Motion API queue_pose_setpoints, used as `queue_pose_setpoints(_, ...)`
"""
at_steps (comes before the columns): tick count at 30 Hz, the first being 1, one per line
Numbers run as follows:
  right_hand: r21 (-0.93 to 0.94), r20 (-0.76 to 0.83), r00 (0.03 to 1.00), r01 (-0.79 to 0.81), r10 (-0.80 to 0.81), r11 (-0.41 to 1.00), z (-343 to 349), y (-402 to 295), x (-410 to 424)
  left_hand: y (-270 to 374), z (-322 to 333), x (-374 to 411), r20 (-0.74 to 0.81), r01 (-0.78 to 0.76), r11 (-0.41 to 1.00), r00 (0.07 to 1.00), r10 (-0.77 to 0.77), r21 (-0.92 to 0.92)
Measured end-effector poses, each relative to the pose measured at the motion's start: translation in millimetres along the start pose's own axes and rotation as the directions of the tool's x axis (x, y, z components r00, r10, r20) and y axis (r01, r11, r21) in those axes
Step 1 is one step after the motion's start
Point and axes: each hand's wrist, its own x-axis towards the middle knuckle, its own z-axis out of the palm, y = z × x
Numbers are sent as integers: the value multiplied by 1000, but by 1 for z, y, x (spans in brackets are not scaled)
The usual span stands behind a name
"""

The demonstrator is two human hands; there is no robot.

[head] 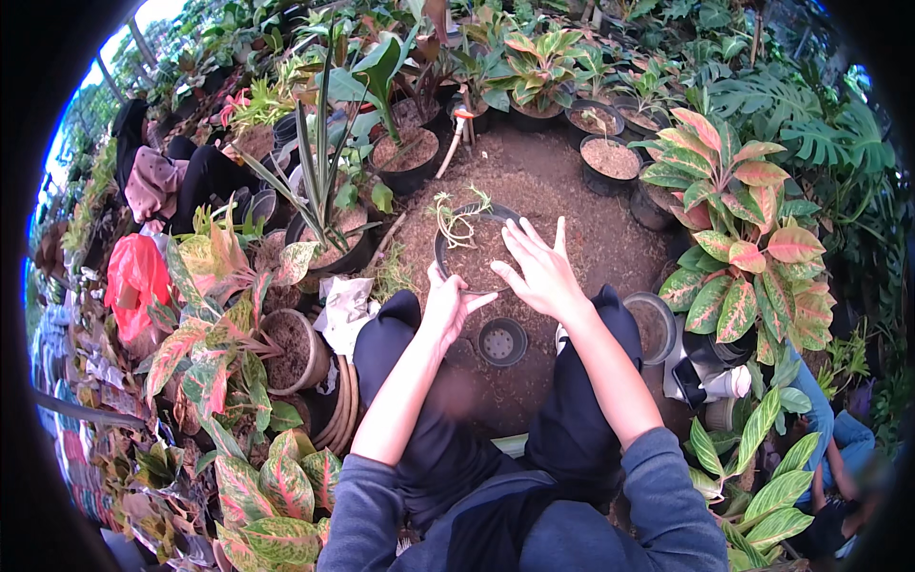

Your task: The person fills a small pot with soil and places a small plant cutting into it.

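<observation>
In front of me, a round black plastic plant pot (439, 247) filled with brown potting mix (486, 261) holds a small plant (457, 222) with curved pale stems and narrow green leaves. My left hand (449, 304) grips the pot's near left side; some of its fingers are hidden beneath the pot. Over the pot's right side, my right hand (547, 275) is spread flat with fingers apart. Whether its fingertips touch the mix or rim, I cannot tell. Between my knees, a small dark pot (502, 342) with holes in its base sits on the soil.
Potted sansevieria (332, 214) and red-green aglaonemas (743, 236) crowd both sides. A hose (452, 146) with an orange-topped fitting lies ahead. A grey pot (652, 325) and a phone (688, 381) are by my right knee. People sit at far left (161, 175) and lower right (833, 436).
</observation>
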Motion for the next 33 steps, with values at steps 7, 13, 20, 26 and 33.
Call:
queue_pose_setpoints(7, 3, 70, 995, 66, -66, 998, 6, -7, 1, 2, 1, -3, 30, 19, 999, 999, -21, 36)
queue_pose_setpoints(13, -15, 92, 993, 74, -72, 997, 3, -7, 1, 3, 2, -3, 62, 56, 997, 996, -59, 50)
queue_pose_setpoints(20, 16, 114, 989, 92, -93, 996, 5, -6, 0, 2, -1, -1, 98, 60, 998, 993, -62, 27)
queue_pose_setpoints(26, 22, 74, 997, -15, 13, 1000, -1, -1, 0, 3, 2, -3, 78, 82, 997, 994, -81, -2)
queue_pose_setpoints(33, -12, 65, 998, 11, -11, 1000, 0, 1, -5, 4, 5, -8, 97, 82, 993, 991, -90, 80)
